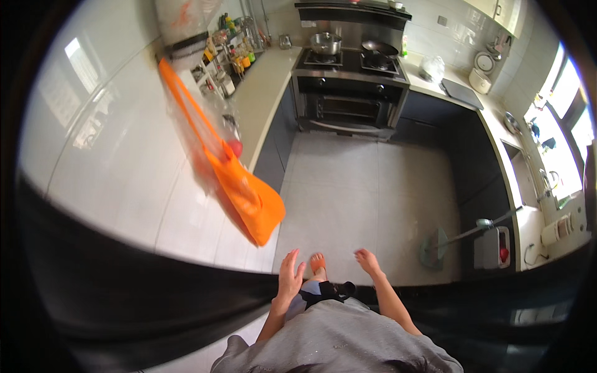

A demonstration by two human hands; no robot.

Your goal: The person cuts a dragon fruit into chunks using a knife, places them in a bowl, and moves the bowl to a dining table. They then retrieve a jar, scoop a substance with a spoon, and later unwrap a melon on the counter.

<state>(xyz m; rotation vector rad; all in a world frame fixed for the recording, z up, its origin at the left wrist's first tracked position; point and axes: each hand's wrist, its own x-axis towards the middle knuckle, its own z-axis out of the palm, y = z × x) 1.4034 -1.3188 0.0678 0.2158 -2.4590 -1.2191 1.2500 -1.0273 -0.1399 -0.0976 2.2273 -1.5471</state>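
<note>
My left hand (290, 276) is raised in front of my body, its fingers apart and nothing in it. To the other side, my right hand (367, 262) hangs over the floor, empty, with its fingers slightly bent and a little blurred. An orange apron or cloth bag (247, 200) hangs by its strap on the tiled wall at the left, nearest to my left hand but not touched. My foot in an orange slipper (318, 264) shows between the hands on the grey tiled floor (336, 196).
A gas stove (352, 63) with a steel pot (326, 43) and a black wok (380, 48) stands ahead. Counters run along both sides. A long-handled mop or squeegee (459, 237) leans at the right beside a white bin (486, 252). A dark door edge lies close by me.
</note>
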